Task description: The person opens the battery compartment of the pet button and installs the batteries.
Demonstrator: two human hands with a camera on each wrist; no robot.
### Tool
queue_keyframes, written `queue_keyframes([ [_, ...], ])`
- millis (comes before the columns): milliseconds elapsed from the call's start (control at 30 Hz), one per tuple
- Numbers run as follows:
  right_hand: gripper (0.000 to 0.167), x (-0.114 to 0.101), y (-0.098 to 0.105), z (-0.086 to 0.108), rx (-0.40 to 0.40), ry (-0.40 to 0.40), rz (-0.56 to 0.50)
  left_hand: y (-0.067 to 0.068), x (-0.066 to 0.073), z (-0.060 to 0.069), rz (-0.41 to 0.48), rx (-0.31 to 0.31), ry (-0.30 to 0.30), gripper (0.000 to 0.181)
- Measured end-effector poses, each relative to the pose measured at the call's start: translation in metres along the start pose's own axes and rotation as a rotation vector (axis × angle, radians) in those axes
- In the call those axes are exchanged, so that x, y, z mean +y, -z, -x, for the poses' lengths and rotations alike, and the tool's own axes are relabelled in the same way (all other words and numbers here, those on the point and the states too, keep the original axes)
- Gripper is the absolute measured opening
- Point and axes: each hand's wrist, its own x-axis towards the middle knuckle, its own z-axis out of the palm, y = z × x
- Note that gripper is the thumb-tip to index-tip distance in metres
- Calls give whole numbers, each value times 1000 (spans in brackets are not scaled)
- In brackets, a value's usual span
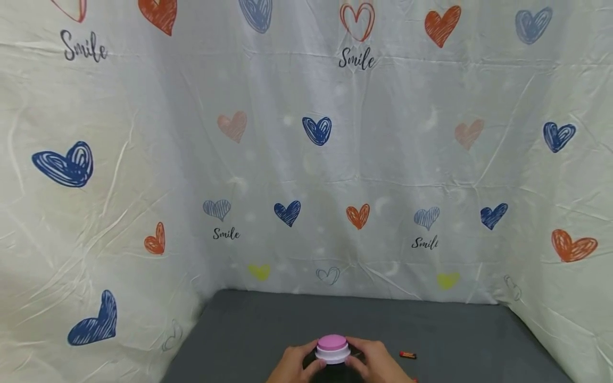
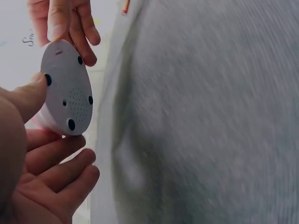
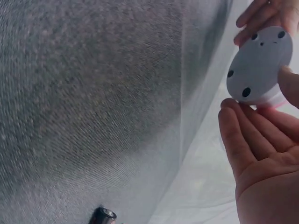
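gripping with thumb near and fingers far, the left hand (image 1: 293,366) pinches the left side of a round pink-topped white device (image 1: 332,348), which is held raised over the near middle of the grey table (image 1: 268,319). the right hand (image 1: 379,363) mirrors that pose, pinching the device's right side, and farther right a small battery (image 1: 408,355) lies on the table.
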Motion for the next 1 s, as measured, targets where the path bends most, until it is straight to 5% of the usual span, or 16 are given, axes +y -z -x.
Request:
queue_keyframes([
  [100,52,-5,3,2,48,8,-52,-1,1,1,27,81,-43,64],
  [200,45,-19,7,2,85,-52,-87,-2,9,2,144,164,-24,60],
  [333,40,-37,13,2,128,-162,-158,-1,24,2,296,281,76,49],
  [500,36,-45,17,1,176,-183,-177,2,35,1,332,402,165,41],
  [700,32,-51,22,0,217,-159,-158,5,43,2,399,461,187,36],
  [1000,33,-60,32,-2,245,-184,-134,8,49,1,430,472,109,25],
])
